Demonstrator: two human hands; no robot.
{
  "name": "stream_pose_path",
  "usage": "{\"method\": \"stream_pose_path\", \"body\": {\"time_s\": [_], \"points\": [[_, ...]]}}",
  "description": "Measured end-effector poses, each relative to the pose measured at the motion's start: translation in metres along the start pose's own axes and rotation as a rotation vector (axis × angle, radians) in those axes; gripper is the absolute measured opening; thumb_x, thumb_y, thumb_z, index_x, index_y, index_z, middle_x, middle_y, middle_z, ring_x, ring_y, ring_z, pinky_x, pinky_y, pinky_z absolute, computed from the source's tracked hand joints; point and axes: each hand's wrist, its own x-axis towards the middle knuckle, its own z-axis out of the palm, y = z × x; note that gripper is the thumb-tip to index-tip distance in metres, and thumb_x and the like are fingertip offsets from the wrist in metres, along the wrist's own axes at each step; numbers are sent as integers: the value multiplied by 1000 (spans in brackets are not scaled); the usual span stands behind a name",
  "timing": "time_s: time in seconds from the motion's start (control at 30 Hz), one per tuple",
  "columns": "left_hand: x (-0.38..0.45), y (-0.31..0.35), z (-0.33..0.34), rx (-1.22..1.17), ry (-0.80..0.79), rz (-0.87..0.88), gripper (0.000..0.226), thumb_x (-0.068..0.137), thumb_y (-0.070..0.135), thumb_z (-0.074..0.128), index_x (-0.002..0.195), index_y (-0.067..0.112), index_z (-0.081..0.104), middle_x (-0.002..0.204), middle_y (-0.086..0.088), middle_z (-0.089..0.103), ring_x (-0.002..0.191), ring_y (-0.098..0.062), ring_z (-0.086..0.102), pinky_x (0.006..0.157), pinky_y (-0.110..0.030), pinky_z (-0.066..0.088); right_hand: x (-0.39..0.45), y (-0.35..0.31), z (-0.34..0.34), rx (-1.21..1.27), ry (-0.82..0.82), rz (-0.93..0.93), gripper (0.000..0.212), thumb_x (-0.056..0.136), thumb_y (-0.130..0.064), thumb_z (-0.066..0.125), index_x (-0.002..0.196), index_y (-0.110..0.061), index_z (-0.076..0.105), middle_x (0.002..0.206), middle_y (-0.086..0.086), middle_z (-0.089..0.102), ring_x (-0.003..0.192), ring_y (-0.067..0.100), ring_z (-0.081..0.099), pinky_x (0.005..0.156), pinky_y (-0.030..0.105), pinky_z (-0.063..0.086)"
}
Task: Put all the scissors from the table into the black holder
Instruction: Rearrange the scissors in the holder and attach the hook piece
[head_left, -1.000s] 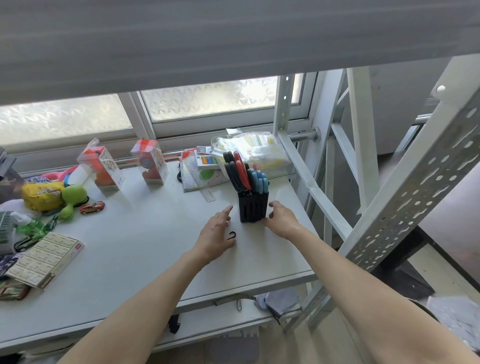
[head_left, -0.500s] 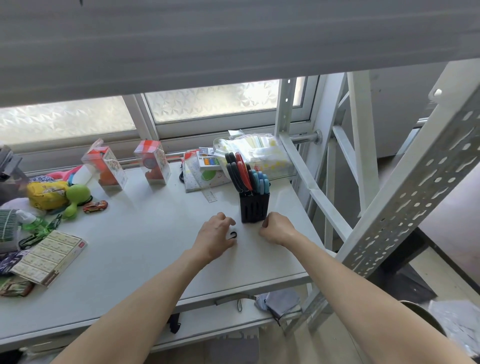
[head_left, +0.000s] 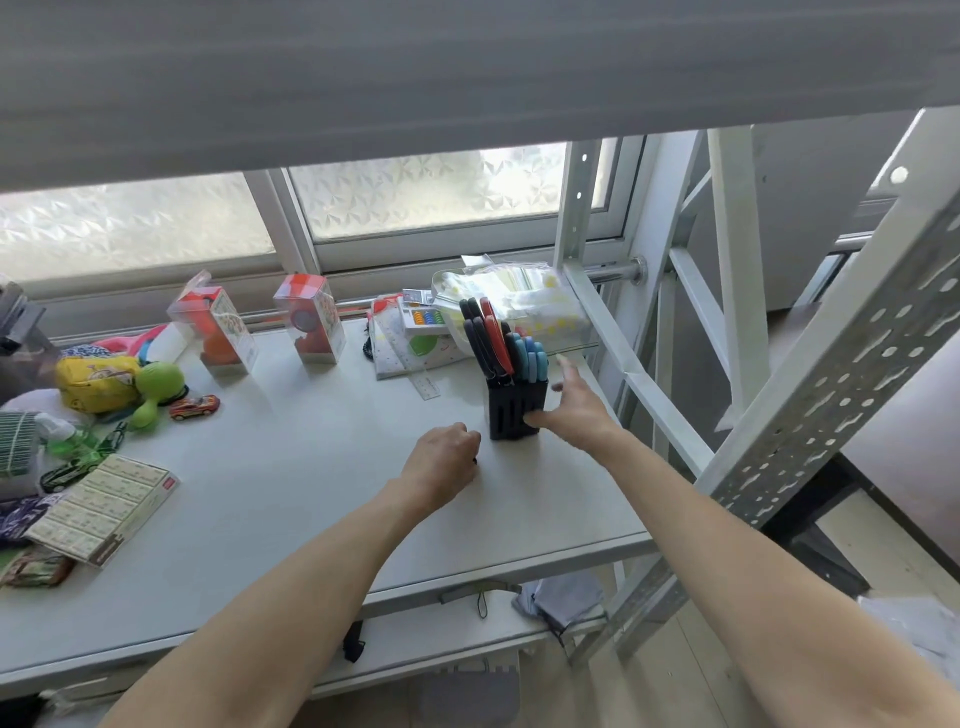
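The black holder stands upright at the right of the white table. Several scissors with black, red and blue handles stick out of its top. My right hand is open beside the holder's right side, its thumb touching the lower wall and its fingers stretched toward the back. My left hand rests on the table just left of the holder with its fingers curled. A small black piece peeks out at the fingertips; most of it is hidden.
Toy boxes, a red toy car, a green toy, a yellow pouch and a flat printed box crowd the left and back. A clear ruler lies behind the holder. White rack struts rise close on the right.
My left hand has closed over the small black piece on the table. My right hand opened and moved up along the holder's right side. The view shifted slightly.
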Motion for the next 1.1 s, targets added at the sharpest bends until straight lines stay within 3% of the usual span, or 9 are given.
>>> {"method": "stream_pose_path", "body": {"time_s": [0.07, 0.13, 0.27, 0.4, 0.47, 0.6, 0.83, 1.0, 1.1], "points": [[1, -5, -3, -131, 35, -59, 20, 89, 10, 54, 103, 5, 68, 102, -12, 69, 96, -32, 64, 80, -33, 48, 6, -6, -6, 42, -66, -45, 112, 74, -15, 80, 154, -34, 4, 148, 6, 41, 132, 26, 43, 106, 40, 37], [1, -13, -5, -344, 84, -186, 19, 87, 8, 59, 102, 7, 70, 95, -10, 74, 89, -26, 69, 82, -30, 53, 11, -8, -12, 68, -121, -30, 115, 74, -13, 80, 154, -37, 1, 151, 5, 39, 128, 25, 45, 106, 43, 41], [-2, -34, -4, -733, 93, -367, 28, 86, 2, 60, 111, 10, 72, 83, -8, 73, 66, -16, 68, 77, -25, 59, 11, -6, -15, 73, -212, -3, 108, 79, -12, 78, 154, -36, 4, 144, 1, 44, 115, 21, 49, 82, 34, 49], [-8, -43, -13, -1265, 110, -478, 25, 91, -10, 52, 100, -3, 74, 80, -15, 64, 64, -18, 61, 62, -17, 60, 12, -1, -11, 96, -222, 7, 105, 80, -14, 77, 154, -37, 5, 134, -2, 49, 105, 18, 54, 70, 29, 48], [-11, -44, -17, -1419, 93, -502, 23, 94, -12, 51, 98, -3, 73, 79, -15, 63, 68, -22, 63, 60, -18, 60, 14, -1, -9, 103, -223, 18, 103, 81, -14, 76, 154, -37, 7, 128, -3, 51, 100, 17, 55, 71, 30, 48], [-11, -42, -26, -1652, 37, -504, 24, 96, -14, 50, 114, -14, 66, 85, -20, 66, 77, -28, 66, 67, -22, 63, 18, 1, -8, 171, -247, 64, 94, 82, -12, 75, 152, -35, 17, 124, 1, 55, 110, 24, 55, 83, 37, 46], [0, -32, -38, -1733, 24, -499, 26, 91, -18, 55, 115, -14, 64, 96, -21, 67, 86, -28, 69, 76, -28, 62, 22, 12, 0, 160, -301, 113, 67, 80, -19, 78, 137, -28, 45, 113, 4, 63, 98, 24, 61, 86, 40, 50], [4, -28, -28, -1506, 162, -426, 11, 89, -4, 70, 100, -6, 69, 85, -16, 68, 74, -24, 69, 72, -24, 64, 24, 12, 2, 162, -287, 103, 67, 80, -18, 78, 137, -26, 44, 115, 3, 62, 96, 24, 61, 78, 35, 49], [7, -22, -24, -1286, 205, -368, 23, 88, 9, 75, 104, -6, 73, 86, -18, 71, 70, -21, 67, 65, -23, 62, 24, 11, 3, 146, -278, 91, 65, 80, -20, 78, 135, -27, 44, 119, 3, 60, 91, 21, 59, 76, 34, 50]]}}
